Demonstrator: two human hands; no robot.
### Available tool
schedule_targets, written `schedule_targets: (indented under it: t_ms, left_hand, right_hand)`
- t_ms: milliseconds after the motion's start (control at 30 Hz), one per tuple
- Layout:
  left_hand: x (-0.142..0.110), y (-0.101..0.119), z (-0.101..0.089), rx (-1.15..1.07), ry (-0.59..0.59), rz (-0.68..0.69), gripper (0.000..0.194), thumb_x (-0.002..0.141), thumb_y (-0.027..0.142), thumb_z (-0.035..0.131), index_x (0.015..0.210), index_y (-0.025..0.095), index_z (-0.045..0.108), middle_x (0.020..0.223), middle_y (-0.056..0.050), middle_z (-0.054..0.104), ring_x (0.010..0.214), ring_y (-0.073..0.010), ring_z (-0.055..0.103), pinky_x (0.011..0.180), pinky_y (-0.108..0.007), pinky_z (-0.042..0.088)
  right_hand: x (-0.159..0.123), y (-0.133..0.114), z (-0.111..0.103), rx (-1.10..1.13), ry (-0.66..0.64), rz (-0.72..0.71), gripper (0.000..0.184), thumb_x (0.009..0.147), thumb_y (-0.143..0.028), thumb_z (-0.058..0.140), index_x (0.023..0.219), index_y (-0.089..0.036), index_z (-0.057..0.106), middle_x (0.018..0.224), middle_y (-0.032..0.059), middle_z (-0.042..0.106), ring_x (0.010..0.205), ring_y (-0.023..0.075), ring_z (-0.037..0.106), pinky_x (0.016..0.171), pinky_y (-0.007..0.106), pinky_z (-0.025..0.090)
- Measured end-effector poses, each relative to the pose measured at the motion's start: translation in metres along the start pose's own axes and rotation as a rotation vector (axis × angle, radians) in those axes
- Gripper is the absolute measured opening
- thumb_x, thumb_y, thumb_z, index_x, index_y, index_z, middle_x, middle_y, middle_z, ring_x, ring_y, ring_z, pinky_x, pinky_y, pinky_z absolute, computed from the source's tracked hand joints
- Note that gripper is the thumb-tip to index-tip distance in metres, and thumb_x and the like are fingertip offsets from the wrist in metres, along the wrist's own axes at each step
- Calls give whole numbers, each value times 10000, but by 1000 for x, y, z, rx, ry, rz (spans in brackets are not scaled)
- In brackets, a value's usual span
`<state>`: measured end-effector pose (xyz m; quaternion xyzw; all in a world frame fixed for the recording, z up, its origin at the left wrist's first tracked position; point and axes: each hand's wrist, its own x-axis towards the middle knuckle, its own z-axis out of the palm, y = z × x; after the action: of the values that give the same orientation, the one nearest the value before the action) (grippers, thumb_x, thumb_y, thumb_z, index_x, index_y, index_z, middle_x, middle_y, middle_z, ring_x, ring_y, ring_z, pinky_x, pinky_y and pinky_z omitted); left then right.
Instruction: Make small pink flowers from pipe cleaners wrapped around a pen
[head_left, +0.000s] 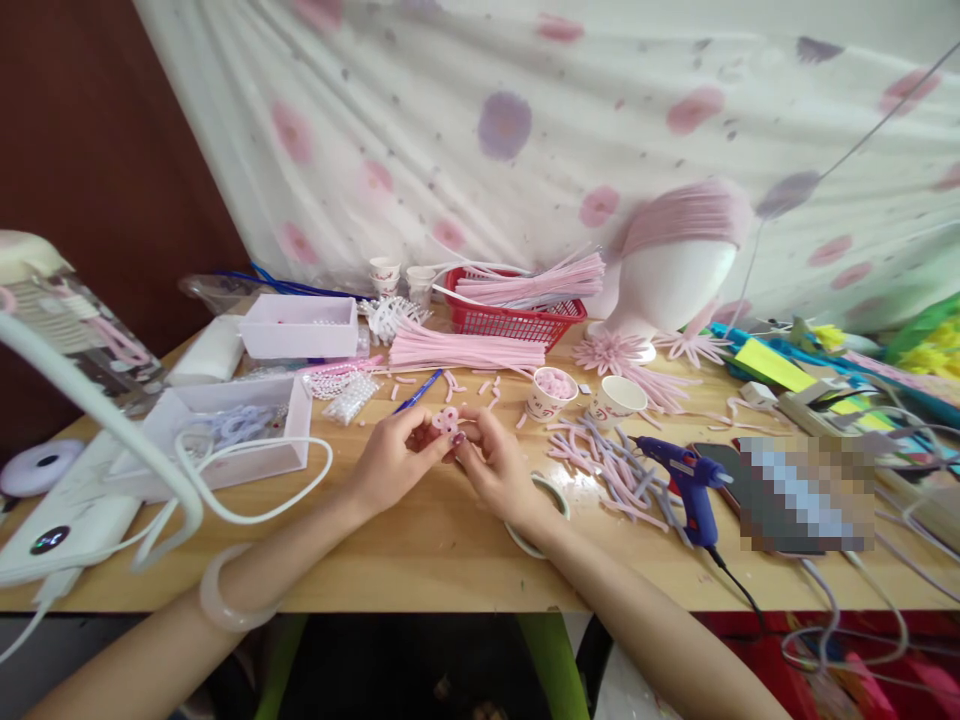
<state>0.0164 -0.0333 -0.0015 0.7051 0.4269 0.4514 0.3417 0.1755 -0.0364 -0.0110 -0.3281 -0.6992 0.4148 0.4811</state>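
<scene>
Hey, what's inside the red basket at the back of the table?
The red basket holds a heap of long, mostly pink stems, some reaching past its rim. They cover the bottom, so whatever lies underneath can't be seen.

1. Nowhere is any lettering showing readably.
2. Two paper cups [546, 406], standing right of the desk's [450, 575] middle, are carrying tiny red print.
3. The power bank [94, 515], lying by the left edge, is displaying illegible lit marks.
4. The glue gun [693, 486], lying toward the right edge, is bearing a blurred label.
</scene>
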Motion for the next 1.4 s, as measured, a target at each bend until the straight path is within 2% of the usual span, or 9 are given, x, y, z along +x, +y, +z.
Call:
schedule_targets:
  t_ms: [100, 167, 333, 567, 767, 933, 1233, 1300, 1400]
  left_hand:
    - [-1, -2, 2, 7, -44, -42, 193, 874, 344, 559, 763, 187, 543, 713, 7, 587, 648, -141, 567, 570, -241, 474]
    - [-1, -1, 2, -66, -66, -87, 189, 872, 360, 561, 790, 190, 550, 751, -1, 592, 689, -154, 581, 581, -248, 497]
    - [2, 0, 0, -290, -89, -217, 229, 810, 393, 623, 756, 179, 562, 720, 7, 588, 671, -153, 592, 538, -243, 515]
    - [4, -7, 1, -332, -69, -326, 254, 747, 395, 693, 760, 159, 599, 746, -5, 655, 631, -141, 620, 547, -256, 522]
    - [6, -12, -1, -263, -67, -370, 240, 721, 383, 708, 742, 150, 652, 690, -11, 689, 531, -130, 604, 547, -261, 499]
    - [7, -12, -3, -196, -84, -378, 172, 742, 334, 668, 710, 165, 662, 616, 9, 671, 515, -131, 611, 548, -248, 488]
    - [9, -2, -4, -200, -105, -311, 94, 687, 250, 633, 661, 180, 576, 582, 34, 628, 491, -128, 598, 515, -244, 491]
    - [10, 0, -7, -207, -149, -294, 95, 683, 244, 639, 657, 177, 577, 586, 31, 633, 498, -124, 601, 527, -244, 495]
    - [11, 1, -13, -281, -275, -303, 118, 708, 253, 653, 661, 160, 598, 604, 7, 662, 507, -118, 613, 546, -245, 505]
  right_hand:
    - [-2, -2, -2, -277, 8, -47, 220, 916, -172, 460, 1130, -217, 476, 842, 44, 707, 745, 183, 666, 693, 294, 487]
    - [-3, -3, -2, -364, -2, -53, 249, 904, -145, 457, 1140, -224, 469, 869, 51, 720, 776, 199, 680, 698, 299, 489]
    - [-1, -1, -2, -436, -32, -63, 260, 898, -131, 439, 1141, -225, 449, 880, 58, 732, 830, 230, 691, 711, 314, 489]
    - [-2, 3, -1, -533, -67, -13, 283, 911, -133, 418, 1184, -210, 427, 983, 110, 713, 910, 261, 688, 761, 357, 502]
    - [0, 7, -2, -708, -102, -91, 273, 910, -110, 392, 1163, -182, 463, 976, 136, 699, 848, 259, 672, 745, 361, 495]
    - [0, 7, -2, -742, -110, -112, 287, 893, -89, 394, 1159, -153, 480, 970, 164, 695, 825, 267, 660, 734, 367, 480]
    - [0, -4, -4, -455, -75, -12, 258, 862, -107, 449, 1091, -217, 488, 827, 34, 720, 754, 197, 664, 677, 282, 456]
    - [2, -7, -7, -311, -91, 21, 225, 839, -114, 468, 1039, -209, 511, 755, 13, 694, 693, 175, 636, 641, 265, 445]
    - [7, -8, -11, 93, -160, 159, 182, 801, -154, 519, 978, -197, 520, 659, -22, 626, 599, 143, 574, 578, 244, 411]
